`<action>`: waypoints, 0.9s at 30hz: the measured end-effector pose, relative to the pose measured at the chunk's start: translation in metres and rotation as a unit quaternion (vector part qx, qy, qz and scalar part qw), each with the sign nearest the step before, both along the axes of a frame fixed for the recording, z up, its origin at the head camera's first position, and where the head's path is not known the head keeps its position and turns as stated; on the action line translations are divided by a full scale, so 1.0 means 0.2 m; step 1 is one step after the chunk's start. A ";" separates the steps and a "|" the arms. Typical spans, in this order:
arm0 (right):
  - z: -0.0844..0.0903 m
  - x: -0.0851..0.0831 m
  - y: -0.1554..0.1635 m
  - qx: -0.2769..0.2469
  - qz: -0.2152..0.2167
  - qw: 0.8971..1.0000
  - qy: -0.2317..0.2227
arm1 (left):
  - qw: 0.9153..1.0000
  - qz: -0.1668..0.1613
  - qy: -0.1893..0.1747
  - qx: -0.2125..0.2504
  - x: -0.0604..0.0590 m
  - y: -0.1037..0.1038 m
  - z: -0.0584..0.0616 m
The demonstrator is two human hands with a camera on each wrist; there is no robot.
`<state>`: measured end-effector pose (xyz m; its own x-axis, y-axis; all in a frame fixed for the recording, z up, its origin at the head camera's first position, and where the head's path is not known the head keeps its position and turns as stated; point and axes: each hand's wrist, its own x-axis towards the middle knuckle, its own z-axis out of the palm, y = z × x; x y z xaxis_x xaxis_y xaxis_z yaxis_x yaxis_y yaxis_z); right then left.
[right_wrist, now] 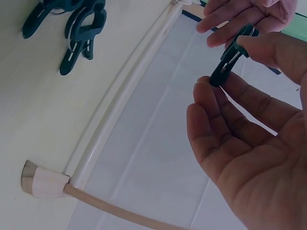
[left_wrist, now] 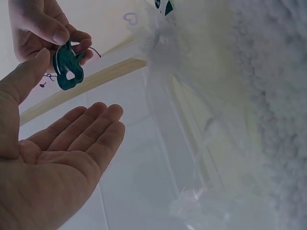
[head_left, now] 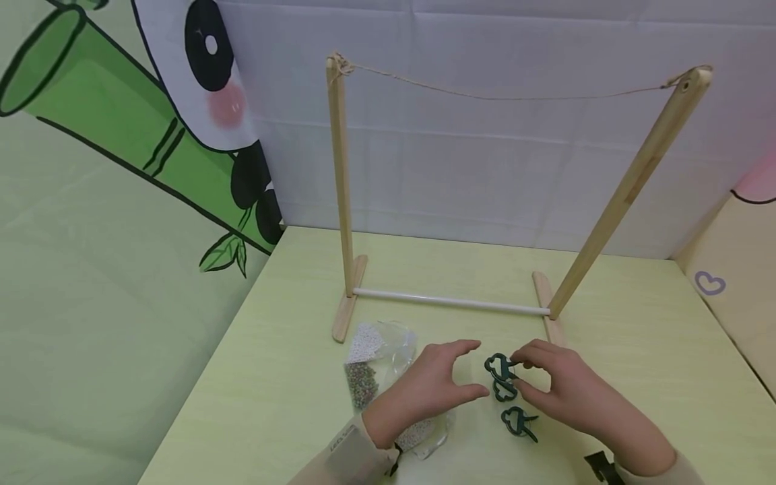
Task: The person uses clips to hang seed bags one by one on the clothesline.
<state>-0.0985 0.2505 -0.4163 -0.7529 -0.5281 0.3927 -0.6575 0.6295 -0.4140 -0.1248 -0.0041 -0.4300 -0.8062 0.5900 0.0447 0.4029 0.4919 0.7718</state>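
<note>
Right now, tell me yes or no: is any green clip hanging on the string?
No. The string between the wooden posts is bare; the right hand pinches one green clip above the table.

Both forearms entered from the bottom edge of the head view, sleeves pale at the cuffs, and met near the lower centre of the frame. The left hand [head_left: 433,387] lay open, palm turned inward toward the other, its fingers [left_wrist: 91,127] straight and close together and its thumb raised apart from them; it held nothing. The right hand [head_left: 560,391] sat just to its right, fingers [right_wrist: 225,120] curled, with thumb and fingertips pinching a small dark green clip [head_left: 500,367] at the frame's lower middle.
</note>
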 end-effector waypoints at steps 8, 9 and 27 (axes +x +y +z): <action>0.05 0.00 -0.08 -0.001 0.006 1.000 0.010 | 1.000 -0.010 -0.001 0.026 0.01 -0.01 0.01; 0.05 0.00 -0.09 0.000 0.006 1.000 0.011 | 1.000 -0.010 -0.004 0.029 0.01 -0.01 0.01; 0.05 0.00 -0.17 -0.015 0.018 1.000 0.020 | 0.995 0.003 0.054 0.082 0.01 -0.02 0.01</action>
<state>-0.0992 0.2165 -0.4054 -0.7163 -0.5426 0.4388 -0.6966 0.5920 -0.4052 -0.1236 -0.0082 -0.4283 -0.7951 0.5624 0.2267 0.4855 0.3664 0.7938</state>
